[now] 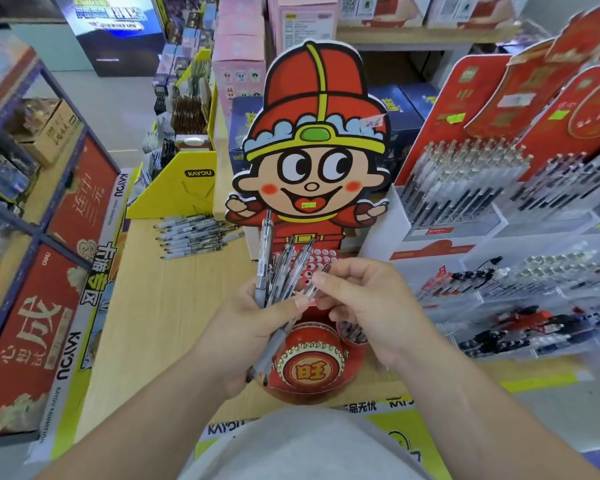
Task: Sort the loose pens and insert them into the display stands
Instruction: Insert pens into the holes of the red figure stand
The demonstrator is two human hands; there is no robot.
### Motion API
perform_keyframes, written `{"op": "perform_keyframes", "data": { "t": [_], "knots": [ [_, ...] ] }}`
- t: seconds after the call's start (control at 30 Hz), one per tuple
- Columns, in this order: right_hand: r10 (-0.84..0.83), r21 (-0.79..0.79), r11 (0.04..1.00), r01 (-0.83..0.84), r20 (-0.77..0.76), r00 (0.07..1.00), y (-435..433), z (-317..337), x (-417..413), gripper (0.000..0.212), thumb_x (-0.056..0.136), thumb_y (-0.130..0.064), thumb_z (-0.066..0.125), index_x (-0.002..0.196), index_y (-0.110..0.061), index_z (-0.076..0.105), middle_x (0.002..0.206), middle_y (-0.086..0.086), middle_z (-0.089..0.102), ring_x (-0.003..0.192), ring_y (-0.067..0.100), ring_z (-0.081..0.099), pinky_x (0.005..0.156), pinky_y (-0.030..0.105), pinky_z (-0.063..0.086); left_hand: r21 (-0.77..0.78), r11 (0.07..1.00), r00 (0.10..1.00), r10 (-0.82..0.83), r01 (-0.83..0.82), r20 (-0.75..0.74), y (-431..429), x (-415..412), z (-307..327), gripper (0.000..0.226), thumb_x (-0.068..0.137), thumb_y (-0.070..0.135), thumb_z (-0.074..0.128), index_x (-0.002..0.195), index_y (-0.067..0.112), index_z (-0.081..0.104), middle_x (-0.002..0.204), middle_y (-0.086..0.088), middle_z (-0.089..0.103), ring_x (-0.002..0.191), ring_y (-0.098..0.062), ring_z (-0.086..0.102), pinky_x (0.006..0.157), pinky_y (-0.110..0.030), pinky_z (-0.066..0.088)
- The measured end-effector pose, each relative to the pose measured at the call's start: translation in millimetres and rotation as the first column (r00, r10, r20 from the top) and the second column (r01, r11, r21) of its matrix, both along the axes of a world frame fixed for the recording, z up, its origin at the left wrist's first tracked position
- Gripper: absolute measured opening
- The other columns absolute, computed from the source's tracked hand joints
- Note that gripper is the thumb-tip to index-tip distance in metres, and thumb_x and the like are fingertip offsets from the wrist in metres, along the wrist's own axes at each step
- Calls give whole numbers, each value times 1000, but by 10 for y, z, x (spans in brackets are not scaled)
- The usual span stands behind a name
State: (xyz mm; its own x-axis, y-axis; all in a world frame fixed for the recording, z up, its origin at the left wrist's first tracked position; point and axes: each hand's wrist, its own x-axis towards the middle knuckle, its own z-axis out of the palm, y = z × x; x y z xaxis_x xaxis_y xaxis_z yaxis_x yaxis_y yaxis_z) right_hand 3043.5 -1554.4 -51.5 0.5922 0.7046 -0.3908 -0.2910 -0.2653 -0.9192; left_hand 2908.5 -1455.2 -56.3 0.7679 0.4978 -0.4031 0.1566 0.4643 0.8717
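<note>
I have the left hand (pixel 246 327) curled round a bunch of pens (pixel 280 268), slim clear-plastic barrels with grey rubbery grips, fanned upward, one grey grip poking out below the palm; the right hand (pixel 368 306) has thumb and forefinger closed in a pinch on one clear pen (pixel 325 270) at the bunch's right edge, its other fingers (pixel 352 268) loosely bent above it; both hands hover just in front of the cartoon stand (pixel 314 140), a flat glossy cardboard cut-out of a figure in a red cap; I see its sloping panel of round holes (pixel 321 259) behind the pens and, below, a rounded red drum front (pixel 310 367) ringed with gold studs; the stand sits on a pale wood-grain surface (pixel 160 323); further back a heap of loose pens (pixel 193 233) lies flat, side by side, near a yellow cardboard box (pixel 177 194); to the right, tiered clear plastic racks (pixel 465 188) hold rows of pens.
</note>
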Motion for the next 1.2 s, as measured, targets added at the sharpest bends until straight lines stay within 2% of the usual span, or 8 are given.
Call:
{"op": "perform_keyframes", "data": {
  "t": [0.07,0.13,0.27,0.37,0.47,0.67,0.87,1.2],
  "knots": [
    [-16,19,1000,15,9,1000,-12,28,67,10,85,-14,77,91,-7,73,78,10,74,71,17,69,58,23,52,-21,998,998,56,-56,-26,32,-1,-50,30,83,31,73,102,9,64,70,-3,67,56,-16,61,54,-25,50],
    [-77,64,995,74,52,996,-30,97,201,4,86,-10,74,91,-10,74,81,10,75,74,19,69,62,25,53,18,992,988,123,-122,-91,88,-18,-112,46,80,48,71,99,8,61,71,-6,57,58,-19,49,55,-32,42],
    [-164,138,982,125,323,932,-43,190,463,9,89,-8,72,94,-16,73,83,4,75,78,16,70,70,28,55,24,981,972,195,-193,-128,189,-69,-263,32,98,37,61,96,6,55,74,-11,50,51,-18,37,48,-30,30],
    [-73,73,997,38,580,811,14,115,475,18,88,-11,74,96,-27,72,87,-8,74,84,10,69,79,25,55,19,977,965,214,-214,-152,217,-122,-346,40,99,35,61,107,-3,56,74,-10,51,52,-18,37,50,-31,29],
    [37,-5,999,-46,689,723,90,-21,402,27,89,-13,73,96,-38,67,85,-21,70,85,1,66,77,12,49,-20,971,960,233,-239,-155,226,-155,-380,32,99,35,61,102,4,56,76,-9,52,53,-18,38,50,-32,29],
    [209,-179,978,-110,772,600,188,-178,358,17,90,-21,72,106,-26,71,88,-24,66,88,-7,62,78,7,46,-167,949,962,251,-266,-109,203,-154,-328,20,100,28,58,96,9,55,73,-8,55,50,-15,40,46,-28,31],
    [288,-263,957,-122,805,519,179,-298,377,19,90,-25,72,109,-23,72,95,-15,70,85,-3,60,77,11,43,-171,950,964,245,-260,-107,224,-125,-344,21,99,29,59,103,9,56,73,-8,55,49,-14,39,45,-26,32],
    [346,-338,934,-113,788,509,130,-482,319,23,89,-29,74,111,-26,73,102,-15,66,99,5,57,87,22,46,-170,960,971,205,-224,-123,253,-125,-370,17,100,29,58,96,12,57,76,-9,55,51,-15,39,47,-27,32]
  ]
}}
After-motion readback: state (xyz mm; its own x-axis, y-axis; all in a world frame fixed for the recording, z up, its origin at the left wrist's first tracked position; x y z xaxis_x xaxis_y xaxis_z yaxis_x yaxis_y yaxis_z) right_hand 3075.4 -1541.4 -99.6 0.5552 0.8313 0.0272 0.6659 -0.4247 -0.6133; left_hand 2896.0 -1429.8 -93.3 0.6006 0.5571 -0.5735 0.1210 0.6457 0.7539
